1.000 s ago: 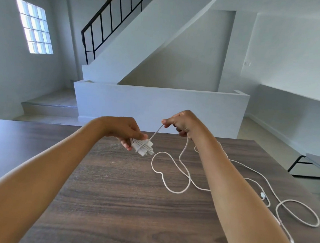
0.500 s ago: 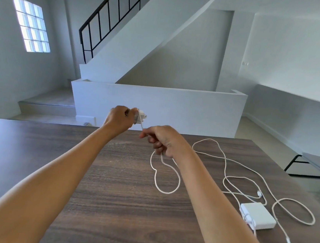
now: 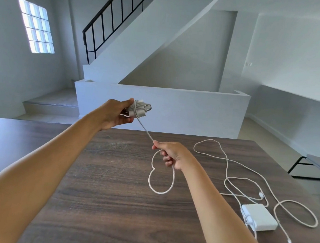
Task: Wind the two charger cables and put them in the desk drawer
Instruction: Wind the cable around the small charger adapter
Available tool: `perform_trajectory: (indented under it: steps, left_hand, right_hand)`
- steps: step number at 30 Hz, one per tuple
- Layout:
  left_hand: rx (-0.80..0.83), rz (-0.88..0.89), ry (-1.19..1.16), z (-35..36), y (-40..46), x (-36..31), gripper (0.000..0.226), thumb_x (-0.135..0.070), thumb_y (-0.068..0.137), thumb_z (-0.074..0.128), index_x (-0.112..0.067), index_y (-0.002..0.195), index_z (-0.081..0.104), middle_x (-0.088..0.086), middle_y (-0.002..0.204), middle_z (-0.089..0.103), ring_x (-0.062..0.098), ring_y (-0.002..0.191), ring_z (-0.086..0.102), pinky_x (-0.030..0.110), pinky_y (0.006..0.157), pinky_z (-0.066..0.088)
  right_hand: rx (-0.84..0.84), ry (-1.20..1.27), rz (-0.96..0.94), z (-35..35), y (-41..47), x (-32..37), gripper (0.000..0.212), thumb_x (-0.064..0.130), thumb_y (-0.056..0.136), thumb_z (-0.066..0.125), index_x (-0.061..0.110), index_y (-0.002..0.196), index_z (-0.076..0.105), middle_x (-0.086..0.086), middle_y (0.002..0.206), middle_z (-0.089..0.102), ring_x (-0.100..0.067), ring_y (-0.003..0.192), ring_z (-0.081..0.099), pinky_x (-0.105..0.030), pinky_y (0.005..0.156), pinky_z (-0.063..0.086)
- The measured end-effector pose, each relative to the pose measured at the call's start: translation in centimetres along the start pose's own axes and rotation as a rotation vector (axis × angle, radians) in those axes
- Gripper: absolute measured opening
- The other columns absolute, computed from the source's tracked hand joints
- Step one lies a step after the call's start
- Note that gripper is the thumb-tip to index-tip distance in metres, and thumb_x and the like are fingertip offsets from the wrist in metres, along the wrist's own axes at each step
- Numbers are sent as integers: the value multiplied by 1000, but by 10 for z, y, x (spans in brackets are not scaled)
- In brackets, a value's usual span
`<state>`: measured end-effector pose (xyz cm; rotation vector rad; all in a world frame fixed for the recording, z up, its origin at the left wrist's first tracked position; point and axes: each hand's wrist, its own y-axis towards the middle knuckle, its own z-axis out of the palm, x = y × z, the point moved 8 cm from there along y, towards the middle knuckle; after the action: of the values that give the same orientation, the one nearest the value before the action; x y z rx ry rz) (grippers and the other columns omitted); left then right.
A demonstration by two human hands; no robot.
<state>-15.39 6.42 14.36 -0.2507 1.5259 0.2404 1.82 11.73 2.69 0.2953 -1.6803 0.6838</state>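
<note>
Left hand (image 3: 115,113) grips wound charger bundle (image 3: 139,109); right hand (image 3: 171,153) pinches its cable (image 3: 161,183), seemingly taut.

White cables (image 3: 226,167) and white charger brick (image 3: 258,217) on dark wood-grain desk (image 3: 112,175).

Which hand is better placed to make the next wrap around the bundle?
The right hand: it already pinches the taut cable just below the bundle, while the left hand is occupied holding that bundle.
</note>
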Motion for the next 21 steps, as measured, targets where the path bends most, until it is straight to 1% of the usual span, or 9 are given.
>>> perform_trajectory:
  steps: [3,7,9,12,14,15,16,18,21]
  left_hand:
    - [135,-13,81,5,-8,-1,32,-31,96,50,-1,97,61,9,77,59,16,56,56,18,47,51]
    - [318,-38,259,12,-17,0,38,-34,91,51,1,97,64,9,76,63,13,55,57,17,48,49]
    - [451,-84,388,18,-24,5,42,-38,85,54,1,95,67,9,76,65,14,58,57,18,52,49]
    - [572,-170,594,23,-29,19,47,-45,76,61,-1,89,73,12,74,65,15,59,55,19,54,48]
    - [574,-197,749,23,-25,30,54,-48,76,62,2,96,72,17,81,65,16,61,54,20,56,48]
    - [559,-195,813,22,-21,35,55,-47,79,62,3,100,71,19,84,66,17,62,54,21,58,48]
    - [533,-186,862,21,-18,38,52,-45,83,60,3,101,71,20,86,67,17,62,55,21,59,49]
    - [454,-144,934,16,-10,41,45,-39,91,55,2,99,72,18,86,71,16,61,58,22,61,51]
    - [319,16,1129,12,3,33,44,-41,94,51,-3,90,73,12,81,74,16,63,64,25,68,53]
  right_hand:
    - [-124,-61,-37,-19,5,12,27,35,88,67,13,72,63,3,55,31,-2,31,23,-15,34,17]
    - [-280,-181,-82,-43,6,26,30,38,80,74,15,65,63,9,34,31,-8,33,22,-18,37,19]
    - [-315,-233,-123,-48,3,39,30,35,80,75,17,61,62,8,38,35,-11,40,25,-20,37,22]
    - [-324,-330,-176,-46,-3,68,26,32,83,73,16,64,65,0,58,44,-14,44,28,-21,43,26]
    - [-340,-394,-225,-41,-7,87,22,30,84,72,9,81,75,-3,75,55,-12,47,32,-20,48,28]
    - [-351,-411,-250,-40,-9,95,24,29,83,72,6,89,76,-3,80,57,-11,49,35,-20,51,31]
    - [-357,-412,-271,-37,-11,101,25,28,83,72,5,92,77,-3,79,58,-10,51,37,-21,54,34]
    - [-366,-391,-300,-33,-19,110,22,25,84,71,5,89,77,2,65,57,-11,50,39,-23,58,37]
    - [-370,-342,-302,-26,-31,112,15,21,84,69,8,78,75,15,34,44,-10,47,34,-21,50,32]
